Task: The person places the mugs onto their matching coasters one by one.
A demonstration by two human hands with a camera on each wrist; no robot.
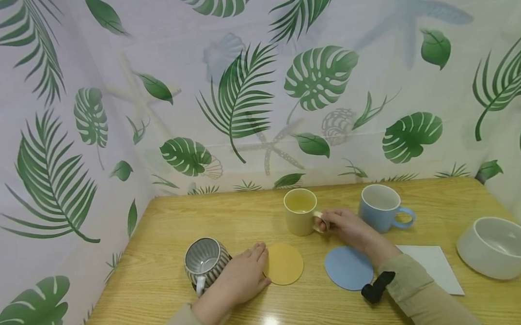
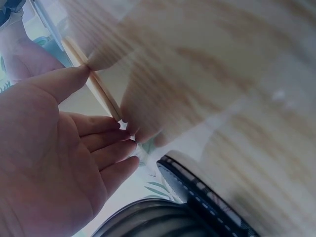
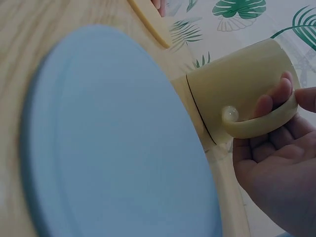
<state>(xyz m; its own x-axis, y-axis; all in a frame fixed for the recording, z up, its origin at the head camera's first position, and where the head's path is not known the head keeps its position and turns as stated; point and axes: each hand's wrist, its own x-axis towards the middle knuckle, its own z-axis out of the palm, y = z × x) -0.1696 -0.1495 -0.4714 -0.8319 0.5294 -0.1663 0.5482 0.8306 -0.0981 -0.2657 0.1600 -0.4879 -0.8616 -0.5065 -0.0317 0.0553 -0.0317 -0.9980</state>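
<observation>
A white cloth wall printed with green leaves (image 1: 257, 85) rises behind a yellowish wooden table (image 1: 139, 284). The left hand (image 1: 245, 277) lies low over the table; its fingers are nearly straight and loose, and the tips of the thumb and fingers touch the rim of a flat round yellow coaster (image 1: 284, 264) – it takes no firm hold. The right hand (image 1: 342, 224) has its fingers curled through and around the handle of a glossy pale yellow mug (image 1: 300, 219), with the thumb pressed against this handle. The mug is upright, behind the yellow coaster and near the far table edge; whether its base touches the wood, I cannot tell.

A wide white mug (image 1: 493, 249) stands at the right, its handle cut by the picture border. A flat white square (image 1: 433, 269) lies partly behind the right forearm. A light blue mug (image 1: 378, 215) stands near the far edge, just beyond the right forearm. A flat round blue coaster (image 1: 348, 267) lies before it. A grey ribbed mug (image 1: 207, 259) is just beside the left hand, on a dark coaster (image 2: 197, 192).

Between the yellow and blue coasters a strip of wood shows – a wider one lies behind the grey mug.
</observation>
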